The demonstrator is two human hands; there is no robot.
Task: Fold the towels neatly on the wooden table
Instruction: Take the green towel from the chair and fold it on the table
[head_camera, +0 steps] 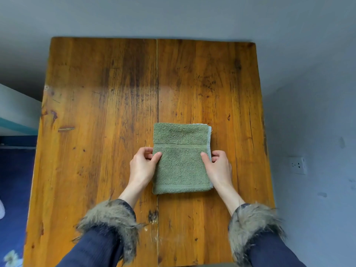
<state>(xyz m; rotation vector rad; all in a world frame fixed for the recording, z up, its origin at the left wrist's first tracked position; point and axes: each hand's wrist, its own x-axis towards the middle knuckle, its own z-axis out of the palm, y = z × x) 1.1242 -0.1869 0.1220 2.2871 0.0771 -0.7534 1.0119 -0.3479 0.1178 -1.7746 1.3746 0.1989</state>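
While both hands (143,166) pinch sides — folded green towel (182,160) flat on table (100,112).

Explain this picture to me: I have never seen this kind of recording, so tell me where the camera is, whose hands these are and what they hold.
There is no machine here. One camera sits on a person's head and looks down at their own arms. On the wooden table lies a folded green towel. The left hand pinches its left edge and the right hand pinches its right edge, thumbs on top. The fur cuffs belong to the person's sleeves.
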